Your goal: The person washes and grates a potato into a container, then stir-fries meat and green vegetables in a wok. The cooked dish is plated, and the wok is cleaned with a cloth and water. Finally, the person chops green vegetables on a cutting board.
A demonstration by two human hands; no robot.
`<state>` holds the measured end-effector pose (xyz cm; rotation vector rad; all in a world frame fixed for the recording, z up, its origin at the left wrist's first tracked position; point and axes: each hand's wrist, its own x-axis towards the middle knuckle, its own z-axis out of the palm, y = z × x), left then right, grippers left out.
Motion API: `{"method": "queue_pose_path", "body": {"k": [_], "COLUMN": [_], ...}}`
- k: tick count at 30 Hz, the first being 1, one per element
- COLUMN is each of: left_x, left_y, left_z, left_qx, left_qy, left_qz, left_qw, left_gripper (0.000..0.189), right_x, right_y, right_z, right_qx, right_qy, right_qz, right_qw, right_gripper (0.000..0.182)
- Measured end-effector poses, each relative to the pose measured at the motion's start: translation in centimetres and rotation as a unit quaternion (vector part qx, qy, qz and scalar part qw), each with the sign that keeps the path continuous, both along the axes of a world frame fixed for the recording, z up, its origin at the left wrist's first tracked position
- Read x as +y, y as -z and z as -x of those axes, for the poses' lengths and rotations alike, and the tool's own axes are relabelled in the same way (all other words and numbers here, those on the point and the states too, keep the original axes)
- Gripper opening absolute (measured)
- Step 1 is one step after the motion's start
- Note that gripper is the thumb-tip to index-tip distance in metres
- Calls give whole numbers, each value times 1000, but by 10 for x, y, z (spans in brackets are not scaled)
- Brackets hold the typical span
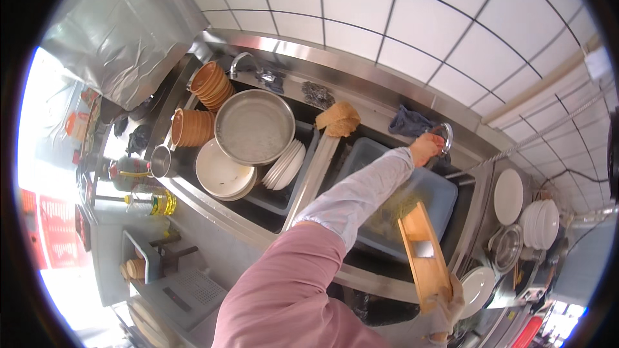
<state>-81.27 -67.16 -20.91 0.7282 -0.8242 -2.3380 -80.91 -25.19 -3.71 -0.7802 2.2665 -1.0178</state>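
At the right sink's back edge, my left hand (427,149) has its fingers closed around part of a chrome faucet (449,137); which part is hidden. Low on the right, my right hand (449,297), pale and covered, grips the lower end of a wooden slicer board (425,256) with a metal blade plate. The board tilts over the rim of a blue-grey plastic basin (442,188). Cloudy water and greenish-yellow shreds (387,215) are in this basin. My left forearm crosses above it and hides part of it.
In the left sink stand a round metal pan (255,127), white bowls (225,169) and stacked brown bowls (193,127). A yellow sponge-like scrubber (341,118) lies on the divider, a dark cloth (410,122) behind the basin. White plates (540,224) stand at right.
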Motion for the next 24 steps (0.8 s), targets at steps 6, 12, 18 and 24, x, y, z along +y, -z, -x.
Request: {"method": "queue_pose_path", "body": {"k": [6,12,18,24], "left_x": [4,26,194,377], "left_y": [-17,-59,-189,-162], "left_z": [-12,-198,-420,-627], "left_qx": [-101,-304,-71,-149], "left_qy": [52,107,-83,-648], "left_qz": [107,301,42,-9], "left_qw": [988,898,993,746], "left_gripper": [24,42,103,63], "right_x": [-12,-50,-154,-128], "right_y": [-5,-12,-59,-40], "right_z": [9,9,-217,-468], "right_qx": [9,364,380,125], "right_qy": [41,-389,-574,-854], "right_qz": [-27,124,217,346], "right_qw": [999,837,692,369], "right_gripper": [38,57,30,57]}}
